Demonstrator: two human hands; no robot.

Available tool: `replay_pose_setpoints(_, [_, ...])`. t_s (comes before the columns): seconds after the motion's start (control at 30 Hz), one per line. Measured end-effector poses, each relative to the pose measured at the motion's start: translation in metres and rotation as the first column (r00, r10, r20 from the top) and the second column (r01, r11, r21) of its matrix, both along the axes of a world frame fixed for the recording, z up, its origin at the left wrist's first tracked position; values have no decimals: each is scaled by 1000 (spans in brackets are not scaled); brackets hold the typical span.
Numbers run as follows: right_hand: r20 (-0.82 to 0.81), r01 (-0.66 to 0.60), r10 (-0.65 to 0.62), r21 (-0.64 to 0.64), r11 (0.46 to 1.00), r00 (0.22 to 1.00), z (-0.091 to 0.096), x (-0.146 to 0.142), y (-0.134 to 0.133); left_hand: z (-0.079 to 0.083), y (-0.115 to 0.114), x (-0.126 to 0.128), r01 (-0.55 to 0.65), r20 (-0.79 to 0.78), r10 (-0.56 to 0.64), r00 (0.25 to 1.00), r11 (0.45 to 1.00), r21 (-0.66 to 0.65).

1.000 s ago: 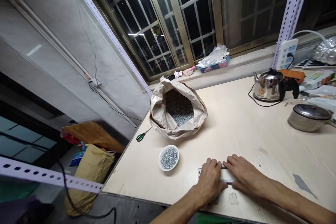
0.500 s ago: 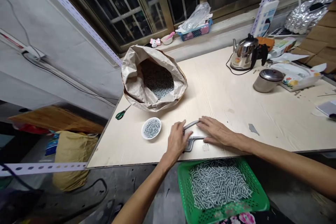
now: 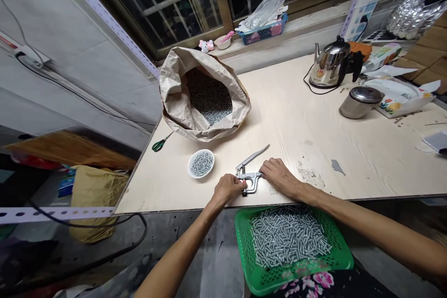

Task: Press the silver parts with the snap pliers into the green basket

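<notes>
Two bare hands are set to one pair of spring-loaded pliers point(image 3: 249, 175), which lies near the front edge of the bench point(image 3: 286, 121), to the right of the white bowl point(image 3: 199, 176) of small metal screws. At the head, beside the coil spring point(image 3: 243, 170) and a red part point(image 3: 244, 182), the left hand point(image 3: 227, 188) has its thumb and fingers pinched together; whether a small piece is also held there cannot be told. By the right hand point(image 3: 279, 176) the end of the lower handle is covered with curled fingers; how firmly its grip is closed cannot be made out. The upper handle point(image 3: 257, 154) is left untouched, slanted up and away.

The tool is judged to be metal: stiff, not fragile, of modest weight and easily lifted. Its smooth handles may be somewhat slippery, and some resistance from the spring is to be expected when they are squeezed. It is best taken around both handles, well back from the head for leverage, with fingertips kept clear of the C-shaped frame's opening and the spring.
</notes>
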State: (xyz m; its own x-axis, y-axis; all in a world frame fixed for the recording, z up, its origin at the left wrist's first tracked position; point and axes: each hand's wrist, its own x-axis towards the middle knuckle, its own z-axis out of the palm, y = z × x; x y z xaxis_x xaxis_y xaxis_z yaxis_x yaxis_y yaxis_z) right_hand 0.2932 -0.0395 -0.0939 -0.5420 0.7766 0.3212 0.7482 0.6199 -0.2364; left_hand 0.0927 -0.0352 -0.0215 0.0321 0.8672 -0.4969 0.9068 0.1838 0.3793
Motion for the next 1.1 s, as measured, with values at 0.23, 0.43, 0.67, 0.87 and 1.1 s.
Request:
replay_pose_setpoints(0.23, [-53, -7, 7, -9, 1000, 999, 2, 4, 6, 10, 16, -15, 1, 277, 69, 958, 970, -244])
replay_pose_setpoints(0.43, [-166, 2, -9, -44, 999, 986, 1, 12, 8, 35, -36, -11, -37, 430, 53, 901, 998, -46])
replay_pose_setpoints(0.67, [-187, -1, -3, -21, 1000, 982, -2, 11, 7, 44, -11, -46, 27, -146, 52, 988, 870, 492])
replay_pose_setpoints(0.87, [-189, 7, -4, 17, 1000, 982, -3, 10, 8, 29, 30, -90, 77, -428, 105, 898, 919, 386])
replay_pose_setpoints(1.1, [-202, 8, -2, 33, 999, 979, -5, 9, 8, 24, 40, -89, 164, -461, 12, 887, 926, 340])
